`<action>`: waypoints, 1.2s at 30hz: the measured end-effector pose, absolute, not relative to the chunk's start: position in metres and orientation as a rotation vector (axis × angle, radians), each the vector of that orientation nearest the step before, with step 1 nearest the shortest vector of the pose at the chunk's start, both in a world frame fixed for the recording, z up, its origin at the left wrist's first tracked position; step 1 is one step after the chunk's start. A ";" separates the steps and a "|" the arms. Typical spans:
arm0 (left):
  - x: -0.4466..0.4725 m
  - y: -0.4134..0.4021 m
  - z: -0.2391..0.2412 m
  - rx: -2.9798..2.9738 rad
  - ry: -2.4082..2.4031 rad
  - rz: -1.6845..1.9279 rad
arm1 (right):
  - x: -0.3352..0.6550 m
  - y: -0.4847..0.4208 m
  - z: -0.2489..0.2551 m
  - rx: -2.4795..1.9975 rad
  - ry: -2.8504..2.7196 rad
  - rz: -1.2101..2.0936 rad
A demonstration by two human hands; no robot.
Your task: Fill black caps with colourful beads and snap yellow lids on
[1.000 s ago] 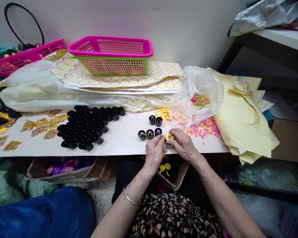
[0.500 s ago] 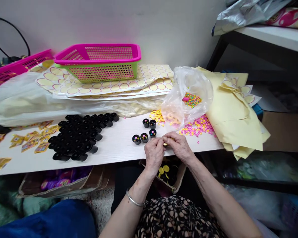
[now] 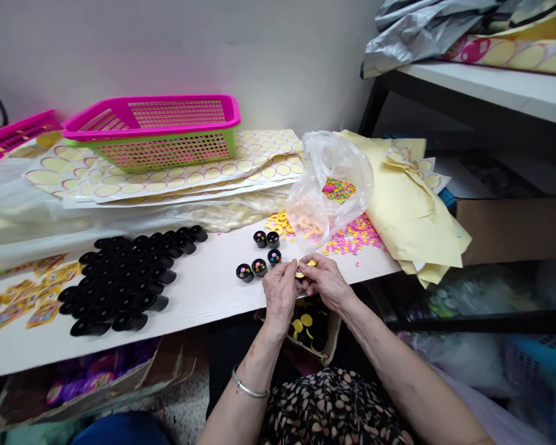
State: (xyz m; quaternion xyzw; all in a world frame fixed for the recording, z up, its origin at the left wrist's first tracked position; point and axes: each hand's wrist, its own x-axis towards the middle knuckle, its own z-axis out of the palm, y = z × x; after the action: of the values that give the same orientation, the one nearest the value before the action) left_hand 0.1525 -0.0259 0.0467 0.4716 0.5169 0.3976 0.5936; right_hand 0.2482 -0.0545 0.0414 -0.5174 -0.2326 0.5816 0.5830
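At the table's front edge my left hand (image 3: 279, 292) and my right hand (image 3: 328, 282) meet, fingers pinched on a small yellow piece (image 3: 311, 262). It looks round, and my fingertips cover much of it. A speck of pink shows beside it. Just left of my hands stand several small black cups (image 3: 259, 267) with coloured beads inside. Pink and yellow beads (image 3: 354, 236) lie loose behind my right hand, and yellow rings (image 3: 280, 220) are heaped near the bag. Under my hands, below the table edge, a box holds yellow discs (image 3: 306, 320) and black pieces.
Many black cups (image 3: 120, 275) are grouped on the left, beside yellow printed packets (image 3: 41, 303). A clear bag (image 3: 306, 210) holds multicoloured beads. Behind stand a pink-and-green basket (image 3: 167, 151) and sticker sheets (image 3: 264, 148). Yellow paper (image 3: 408, 210) overhangs the right edge, below a shelf (image 3: 500, 89).
The view has shifted and tilted slightly. My hands stay together over the table edge; my right fingers have opened out a little, and more of the yellow piece shows.
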 end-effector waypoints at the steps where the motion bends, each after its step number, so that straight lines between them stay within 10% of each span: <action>1: 0.153 -0.025 0.046 1.101 1.212 0.927 | 0.247 -0.054 0.043 -1.227 -0.535 1.360; 36: 0.158 -0.023 0.028 1.092 1.204 0.974 | 0.245 -0.060 0.045 -1.225 -0.509 1.369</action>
State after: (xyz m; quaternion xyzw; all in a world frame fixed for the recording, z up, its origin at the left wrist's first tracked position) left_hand 0.1577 -0.0231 0.0279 0.4678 0.5160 0.4172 0.5839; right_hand 0.2455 -0.0599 0.0454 -0.5240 -0.2178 0.5855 0.5789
